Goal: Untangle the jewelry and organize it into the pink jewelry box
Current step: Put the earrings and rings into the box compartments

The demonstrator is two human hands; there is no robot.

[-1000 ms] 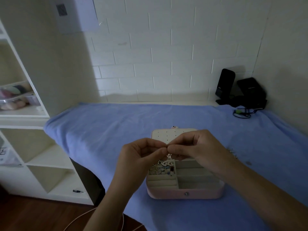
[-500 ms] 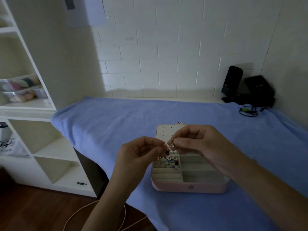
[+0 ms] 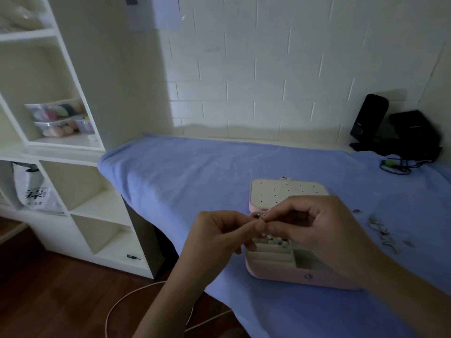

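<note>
**A:** Blue towel (image 3: 195,181) over the table, white brick wall behind. Where is the work going on?

**B:** Over the back-left corner of the pink jewelry box (image 3: 292,276). It lies open near the table's front edge, with its perforated lid (image 3: 280,193) tipped back. Both hands meet there.

**A:** Holding what?

**B:** The left hand (image 3: 219,237) and right hand (image 3: 317,223) each pinch 1 small beaded piece (image 3: 258,217), thumb against forefinger. Their fingertips nearly touch. The tangle itself is too small to make out.

**A:** Which way does it run?

**B:** It is a short span, side to side between the 2 pinches, so I judge any teasing apart goes left-right. It hangs right above the compartment holding small beads (image 3: 275,241), so setting it in means going straight down.

**A:** And the rest?

**B:** Loose jewelry (image 3: 383,232) lies scattered on the towel, right of the box. The right hand is the nearer one to it.
</note>
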